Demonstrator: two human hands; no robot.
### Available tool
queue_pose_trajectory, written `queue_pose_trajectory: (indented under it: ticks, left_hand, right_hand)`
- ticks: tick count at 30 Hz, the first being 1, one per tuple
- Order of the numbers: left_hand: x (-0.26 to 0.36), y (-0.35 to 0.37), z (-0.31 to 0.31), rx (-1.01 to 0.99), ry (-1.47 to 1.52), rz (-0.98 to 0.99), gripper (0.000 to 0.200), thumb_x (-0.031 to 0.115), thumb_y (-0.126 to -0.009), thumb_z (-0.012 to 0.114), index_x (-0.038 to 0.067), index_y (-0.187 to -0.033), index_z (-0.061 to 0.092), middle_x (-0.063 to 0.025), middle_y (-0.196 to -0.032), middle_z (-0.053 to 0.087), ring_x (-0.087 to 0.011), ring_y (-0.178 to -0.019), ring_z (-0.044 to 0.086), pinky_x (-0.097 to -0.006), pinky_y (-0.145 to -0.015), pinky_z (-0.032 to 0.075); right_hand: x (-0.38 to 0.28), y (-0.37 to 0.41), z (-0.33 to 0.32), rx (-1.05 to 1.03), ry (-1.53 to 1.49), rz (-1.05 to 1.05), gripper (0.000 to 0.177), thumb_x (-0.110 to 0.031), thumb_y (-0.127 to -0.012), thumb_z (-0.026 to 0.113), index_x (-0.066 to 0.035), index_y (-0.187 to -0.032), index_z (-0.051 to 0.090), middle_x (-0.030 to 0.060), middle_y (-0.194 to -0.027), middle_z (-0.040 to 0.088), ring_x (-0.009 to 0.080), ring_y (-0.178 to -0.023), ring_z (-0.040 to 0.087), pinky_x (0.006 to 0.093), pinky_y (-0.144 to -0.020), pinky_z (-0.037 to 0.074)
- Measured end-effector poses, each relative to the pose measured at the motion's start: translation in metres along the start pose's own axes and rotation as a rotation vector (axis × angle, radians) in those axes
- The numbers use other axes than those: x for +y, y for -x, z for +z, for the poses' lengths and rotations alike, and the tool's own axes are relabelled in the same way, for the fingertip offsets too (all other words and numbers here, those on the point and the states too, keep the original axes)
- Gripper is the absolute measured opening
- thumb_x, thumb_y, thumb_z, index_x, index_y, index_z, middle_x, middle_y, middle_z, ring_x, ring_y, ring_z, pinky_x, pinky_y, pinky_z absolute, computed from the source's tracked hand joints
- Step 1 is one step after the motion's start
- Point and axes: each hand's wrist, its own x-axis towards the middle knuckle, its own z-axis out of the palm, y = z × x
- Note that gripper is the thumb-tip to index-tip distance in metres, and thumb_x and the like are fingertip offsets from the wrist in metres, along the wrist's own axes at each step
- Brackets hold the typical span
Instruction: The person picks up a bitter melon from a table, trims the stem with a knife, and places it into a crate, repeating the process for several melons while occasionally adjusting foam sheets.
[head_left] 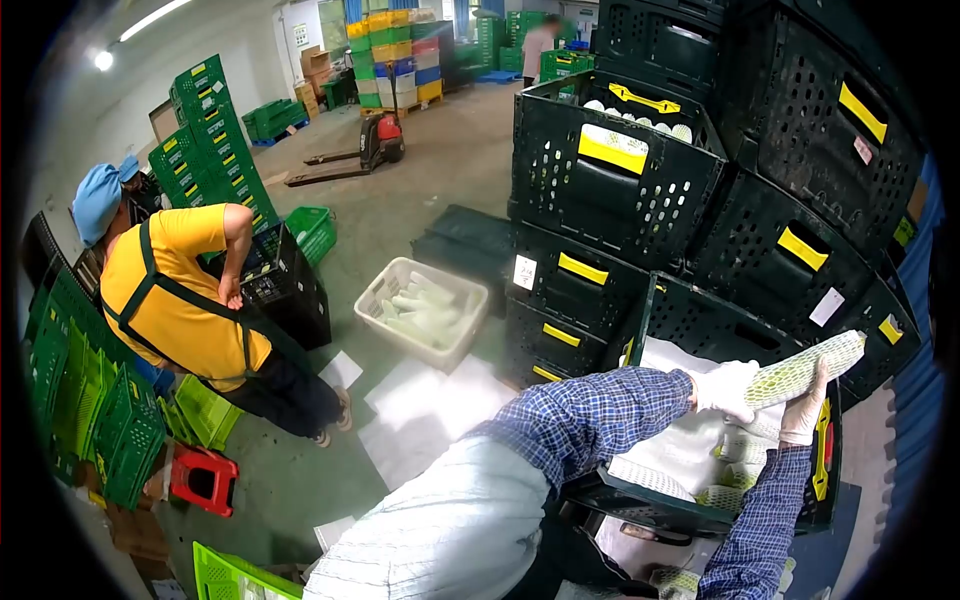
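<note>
A long, pale green vegetable in a white foam net [808, 370] is held aslant above an open dark crate [700, 305]. White-gloved, my left hand [726, 388] grips its lower left end. My right hand [804, 408] is closed around it nearer the middle, coming from below. Inside the crate, white paper liner [665, 430] covers part of the contents. More net-wrapped vegetables [735, 470] lie beneath my hands, partly hidden by my forearms.
Tall stacks of dark crates [620, 180] stand ahead and to the right. A cream basket [425, 345] with pale wrapped pieces sits on the floor. A person in a yellow shirt [185, 290] bends at the left, near a red stool [204, 480]. A pallet jack [380, 140] stands farther back.
</note>
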Motion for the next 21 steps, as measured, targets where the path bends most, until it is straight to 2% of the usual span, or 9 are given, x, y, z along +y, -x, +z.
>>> queue_pose_trajectory:
  ticks: [7,11,14,21]
  left_hand:
    - [-0.004,-0.004,0.002,-0.052,0.135,-0.002,0.071,0.031,-0.061,0.085,-0.003,-0.111,0.048,-0.0222,-0.098,0.068,-0.0324,-0.093,0.068,-0.0367,-0.079,0.054]
    - [0.000,-0.002,0.001,-0.056,0.126,-0.039,0.071,0.031,-0.061,0.086,-0.003,-0.111,0.048,-0.0218,-0.098,0.068,-0.0329,-0.091,0.068,-0.0368,-0.078,0.054]
    - [-0.007,-0.006,0.006,-0.022,0.045,-0.002,0.071,0.032,-0.061,0.086,-0.002,-0.111,0.048,-0.0217,-0.097,0.068,-0.0334,-0.091,0.068,-0.0373,-0.078,0.054]
    - [-0.007,-0.006,0.006,-0.022,0.056,0.009,0.072,0.032,-0.060,0.086,-0.003,-0.111,0.048,-0.0218,-0.097,0.067,-0.0332,-0.092,0.067,-0.0372,-0.078,0.054]
  right_hand:
    - [-0.003,-0.002,-0.001,-0.016,-0.015,-0.059,0.060,-0.046,-0.086,0.073,-0.005,-0.129,0.057,0.0043,-0.117,0.060,0.0153,-0.109,0.055,0.0333,-0.101,0.040]
    - [-0.001,-0.002,-0.001,-0.002,-0.006,-0.055,0.060,-0.046,-0.086,0.074,-0.005,-0.128,0.058,0.0050,-0.117,0.060,0.0152,-0.110,0.054,0.0337,-0.101,0.039]
    - [-0.001,-0.002,0.000,0.020,-0.004,-0.044,0.061,-0.046,-0.085,0.074,-0.005,-0.128,0.058,0.0053,-0.118,0.060,0.0154,-0.111,0.053,0.0341,-0.101,0.039]
    - [0.001,-0.004,-0.005,0.019,0.000,-0.029,0.062,-0.049,-0.085,0.073,-0.007,-0.129,0.058,0.0046,-0.119,0.060,0.0162,-0.112,0.053,0.0351,-0.101,0.039]
